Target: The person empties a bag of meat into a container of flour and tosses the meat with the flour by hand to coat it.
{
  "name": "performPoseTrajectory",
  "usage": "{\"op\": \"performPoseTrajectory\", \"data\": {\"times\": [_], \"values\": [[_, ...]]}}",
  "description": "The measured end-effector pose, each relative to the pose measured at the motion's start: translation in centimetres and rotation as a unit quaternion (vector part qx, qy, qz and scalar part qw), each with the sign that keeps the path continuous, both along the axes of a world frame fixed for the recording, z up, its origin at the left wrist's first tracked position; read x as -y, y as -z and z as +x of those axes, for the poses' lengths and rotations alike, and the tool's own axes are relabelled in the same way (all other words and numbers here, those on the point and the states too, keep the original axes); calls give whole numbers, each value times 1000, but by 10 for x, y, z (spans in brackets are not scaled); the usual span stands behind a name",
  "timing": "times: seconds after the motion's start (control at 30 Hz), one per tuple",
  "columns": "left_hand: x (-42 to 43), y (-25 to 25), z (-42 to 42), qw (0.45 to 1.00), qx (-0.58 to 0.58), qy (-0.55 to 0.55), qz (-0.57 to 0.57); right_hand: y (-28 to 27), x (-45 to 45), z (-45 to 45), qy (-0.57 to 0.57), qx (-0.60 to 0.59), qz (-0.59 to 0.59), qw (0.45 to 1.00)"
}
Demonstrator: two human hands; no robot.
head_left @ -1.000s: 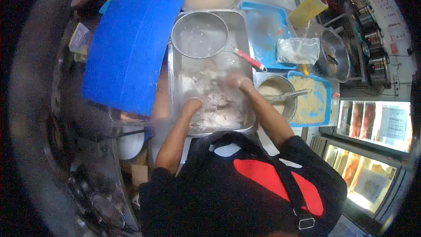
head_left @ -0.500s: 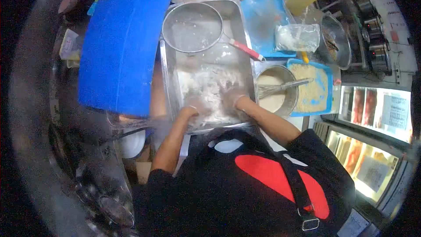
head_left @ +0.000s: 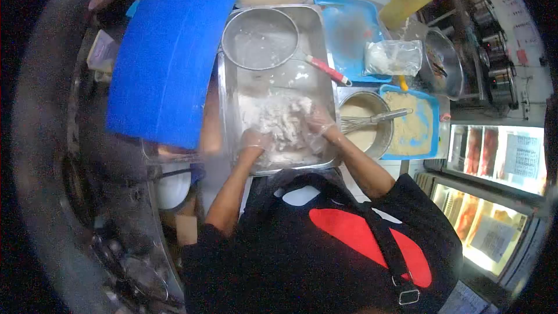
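Note:
My left hand [head_left: 256,138], in a clear plastic glove, reaches into the near left part of a deep metal tray [head_left: 229,110]. Across from it my right hand [head_left: 319,121], gloved the same way, rests at the right side of the tray. Between them lies a heap of white, flour-coated pieces [head_left: 283,117] in loose flour; what is under the coating I cannot make out. Both hands touch the heap, and their fingers are partly hidden by flour and blur. A round sieve [head_left: 260,39] with a red handle lies over the tray's far end.
Right of the tray stand a pot [head_left: 388,139] of pale batter with a whisk [head_left: 378,117] and a blue tray [head_left: 435,122] of crumbs. Beyond them are another blue tray [head_left: 325,0] and a bag of white powder [head_left: 394,57]. A tall blue panel [head_left: 168,64] stands at the left.
My right hand has risen slightly out of the flour, and the coated pieces between the hands are now heaped and more visible. The whole view has shifted slightly.

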State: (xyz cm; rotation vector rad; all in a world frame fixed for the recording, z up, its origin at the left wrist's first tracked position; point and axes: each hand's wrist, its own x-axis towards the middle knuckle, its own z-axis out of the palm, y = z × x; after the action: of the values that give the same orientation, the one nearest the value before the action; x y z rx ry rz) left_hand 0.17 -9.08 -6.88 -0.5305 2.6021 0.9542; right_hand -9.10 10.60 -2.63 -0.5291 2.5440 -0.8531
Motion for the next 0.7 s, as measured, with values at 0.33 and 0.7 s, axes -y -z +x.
{"op": "performPoseTrajectory", "data": {"times": [0.33,0.7], "values": [[3,-16,6,947,-170,-40,270,-51,-9,7,18,-16,-125,992],[8,-58,-31,957,-230,175,-10,-71,-3,5,47,-6,-278,959]]}}
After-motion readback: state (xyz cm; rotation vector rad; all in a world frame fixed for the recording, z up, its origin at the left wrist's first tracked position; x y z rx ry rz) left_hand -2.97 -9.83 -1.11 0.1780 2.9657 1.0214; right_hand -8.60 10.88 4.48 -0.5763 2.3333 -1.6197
